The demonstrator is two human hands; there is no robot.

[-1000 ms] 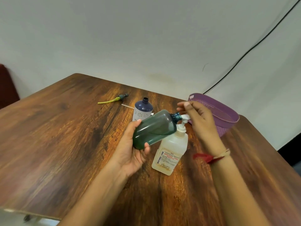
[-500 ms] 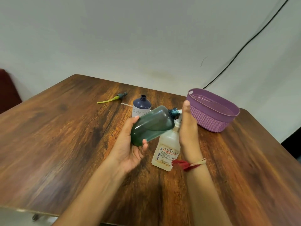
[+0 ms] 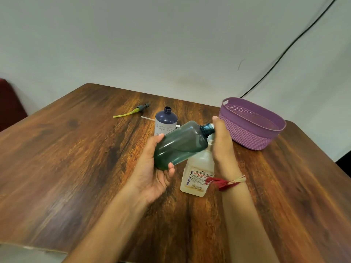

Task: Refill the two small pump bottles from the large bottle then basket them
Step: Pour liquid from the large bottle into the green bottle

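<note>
My left hand (image 3: 152, 177) grips a translucent teal bottle (image 3: 180, 145) with no cap, tilted above the table with its open neck pointing right. My right hand (image 3: 221, 145) stands on edge with straight fingers, palm against the bottle's mouth. Under it stands a pale, labelled pump bottle (image 3: 197, 175), its pump head mostly hidden by that hand. A dark blue bottle (image 3: 166, 122) with no cap stands upright behind. The purple basket (image 3: 250, 133) sits at the right, nothing visible inside.
A pump head with a yellow tube (image 3: 133, 112) lies on the wooden table (image 3: 76, 158) behind the blue bottle, and a thin white tube (image 3: 148, 118) lies beside it. A black cable (image 3: 284, 52) runs down the wall behind the basket.
My right hand moved from pinching at the pale bottle's pump to standing flat against the teal bottle's mouth. The teal bottle stays tilted in my left hand.
</note>
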